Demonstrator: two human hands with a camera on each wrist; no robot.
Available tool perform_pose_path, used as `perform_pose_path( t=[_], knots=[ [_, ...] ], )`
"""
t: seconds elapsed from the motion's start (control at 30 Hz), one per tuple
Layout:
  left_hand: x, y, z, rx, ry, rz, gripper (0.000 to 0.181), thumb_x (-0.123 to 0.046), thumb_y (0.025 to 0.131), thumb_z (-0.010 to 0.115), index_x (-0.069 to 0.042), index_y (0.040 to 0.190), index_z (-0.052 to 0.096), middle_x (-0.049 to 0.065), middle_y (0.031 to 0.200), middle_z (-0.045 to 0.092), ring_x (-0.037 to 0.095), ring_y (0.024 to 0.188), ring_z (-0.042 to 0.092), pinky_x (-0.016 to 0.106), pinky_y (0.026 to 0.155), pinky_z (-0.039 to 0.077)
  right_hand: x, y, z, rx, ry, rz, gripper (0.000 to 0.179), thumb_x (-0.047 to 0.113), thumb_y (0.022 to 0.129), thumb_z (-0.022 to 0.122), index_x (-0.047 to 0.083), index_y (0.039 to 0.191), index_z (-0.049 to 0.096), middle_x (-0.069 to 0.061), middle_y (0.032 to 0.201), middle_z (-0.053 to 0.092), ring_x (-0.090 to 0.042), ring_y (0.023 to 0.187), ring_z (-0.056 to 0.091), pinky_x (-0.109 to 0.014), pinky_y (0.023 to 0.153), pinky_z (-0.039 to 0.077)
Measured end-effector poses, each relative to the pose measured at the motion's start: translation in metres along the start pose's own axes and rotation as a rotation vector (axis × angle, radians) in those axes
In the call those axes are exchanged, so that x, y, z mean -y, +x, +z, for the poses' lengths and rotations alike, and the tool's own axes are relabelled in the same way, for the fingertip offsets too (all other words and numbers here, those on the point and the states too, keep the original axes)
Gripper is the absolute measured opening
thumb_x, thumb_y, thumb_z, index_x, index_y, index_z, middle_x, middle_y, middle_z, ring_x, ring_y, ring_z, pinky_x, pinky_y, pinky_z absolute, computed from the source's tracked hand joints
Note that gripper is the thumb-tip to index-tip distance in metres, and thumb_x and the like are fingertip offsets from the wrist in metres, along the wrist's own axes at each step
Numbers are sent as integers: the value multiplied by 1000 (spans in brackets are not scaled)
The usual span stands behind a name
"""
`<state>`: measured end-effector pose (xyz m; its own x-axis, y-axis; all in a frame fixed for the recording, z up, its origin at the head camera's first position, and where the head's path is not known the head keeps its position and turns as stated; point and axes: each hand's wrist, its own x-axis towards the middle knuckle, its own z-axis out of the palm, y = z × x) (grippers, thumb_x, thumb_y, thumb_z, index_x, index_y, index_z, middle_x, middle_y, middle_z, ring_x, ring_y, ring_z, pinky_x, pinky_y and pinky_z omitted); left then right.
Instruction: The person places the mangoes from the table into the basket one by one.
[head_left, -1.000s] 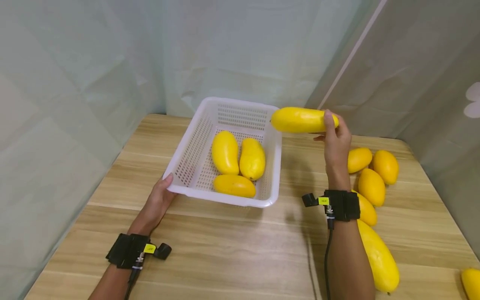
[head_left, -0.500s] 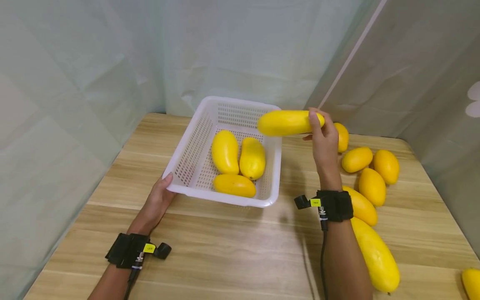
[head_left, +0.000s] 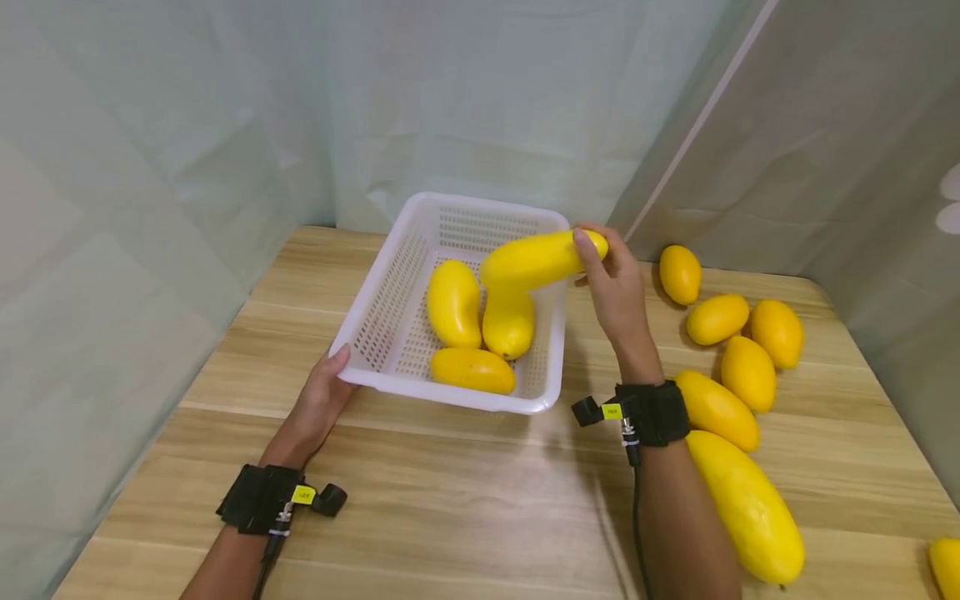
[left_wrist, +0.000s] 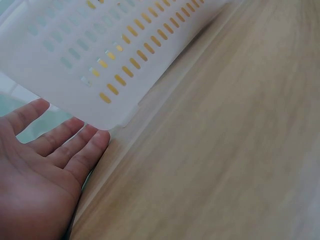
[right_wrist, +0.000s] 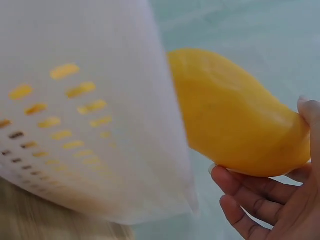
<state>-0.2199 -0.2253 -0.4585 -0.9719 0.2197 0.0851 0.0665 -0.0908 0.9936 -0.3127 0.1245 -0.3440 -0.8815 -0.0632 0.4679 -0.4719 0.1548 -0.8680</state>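
A white perforated plastic basket (head_left: 378,275) stands on the wooden table with several yellow mangoes inside, one of them a curved mango (head_left: 453,304). My left hand (head_left: 318,396) holds its near left corner, thumb on the rim; in the left wrist view the fingers (left_wrist: 90,152) reach out fairly straight to that corner. My right hand (head_left: 618,287) grips one end of a long yellow mango (head_left: 536,260) between thumb and fingers. That mango is held over the basket's right side, partly covering another mango (head_left: 508,325) below. In the right wrist view the basket wall hides the held mango's far end.
On the table's right side lie several loose mangoes, among them a small mango (head_left: 680,275) at the back and a large mango (head_left: 746,508) beside my right forearm. Another mango (head_left: 947,568) is cut off at the lower right. Pale curtains (head_left: 487,100) hang behind the table.
My right hand has moved left with the long mango, from beside the basket's right rim to over its inside. A loose mango behind the hand has come into view. My left hand stays put.
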Motion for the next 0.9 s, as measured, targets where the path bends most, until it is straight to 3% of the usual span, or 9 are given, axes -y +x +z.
perform_pose_path(
  t=[0.27, 0.4, 0.53, 0.63, 0.9],
  knots=[
    [1, 0, 1, -9, 12, 14, 49, -38, 97, 24, -27, 145, 17, 3, 145, 17, 24, 128, 20, 46, 101, 8, -18, 4, 16, 134, -68, 40, 38, 38, 90, 53, 17, 121, 55, -1, 107, 54, -19, 85, 53, -38, 67, 45],
    [2, 0, 2, -7, 9, 21, 50, -38, 97, 24, -25, 145, 17, 4, 145, 17, 25, 128, 19, 47, 100, 8, 3, -2, 24, 207, -98, 37, 36, 34, 91, 52, 14, 121, 55, -1, 107, 56, -19, 86, 53, -39, 69, 45],
    [2, 1, 3, -7, 13, 23, 50, -39, 97, 24, -26, 145, 17, 3, 145, 17, 25, 128, 19, 47, 101, 8, 20, -8, 31, 263, -112, 36, 35, 31, 92, 52, 13, 121, 54, 0, 112, 55, -17, 94, 53, -38, 78, 44],
    [0, 0, 4, -9, 16, 19, 49, -39, 97, 25, -27, 145, 17, 2, 145, 17, 24, 128, 20, 47, 101, 9, 25, -11, 34, 288, -138, 38, 34, 31, 93, 51, 14, 122, 54, 1, 116, 54, -14, 99, 52, -35, 83, 41],
    [-3, 1, 7, -8, -1, 9, 51, -40, 97, 25, -24, 145, 17, 4, 145, 17, 24, 128, 20, 46, 100, 9, 24, -13, 39, 360, -187, 21, 34, 32, 92, 52, 15, 122, 54, 2, 111, 56, -17, 92, 51, -37, 79, 42]
  ],
)
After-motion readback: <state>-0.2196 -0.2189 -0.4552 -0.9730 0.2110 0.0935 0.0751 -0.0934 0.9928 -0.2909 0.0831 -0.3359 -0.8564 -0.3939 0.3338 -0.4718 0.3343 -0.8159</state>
